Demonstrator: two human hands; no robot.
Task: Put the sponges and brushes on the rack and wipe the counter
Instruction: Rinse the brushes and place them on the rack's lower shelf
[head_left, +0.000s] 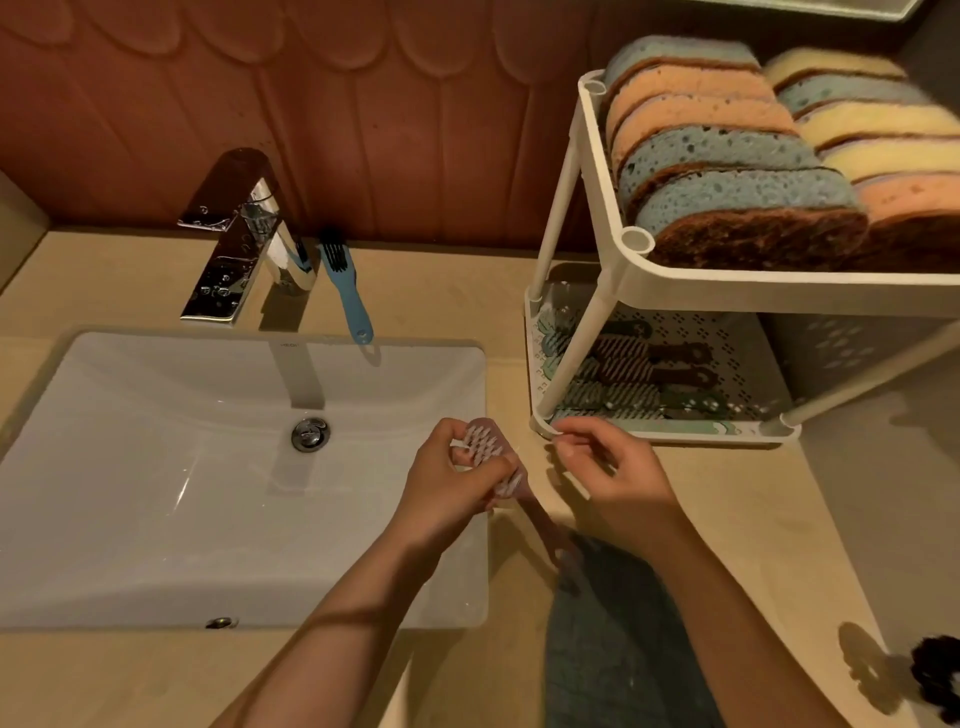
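My left hand (457, 483) grips the head of a pink brush (496, 457) with white bristles, over the sink's right edge; its handle points down toward me. My right hand (608, 462) hovers just right of the brush, fingers loosely curled, holding nothing, at the front left corner of the white two-tier rack (587, 156). Several blue, orange and yellow sponges (727, 166) stand on edge on the top tier. Several brushes (634, 374) lie on the bottom tier. A small blue brush (345, 291) lies on the counter by the faucet.
The white sink (156, 467) fills the left, with a chrome faucet (234, 244) behind it. A grey-green cloth (623, 639) lies on the beige counter (805, 519) near me. A dark object (937, 675) sits at the bottom right edge.
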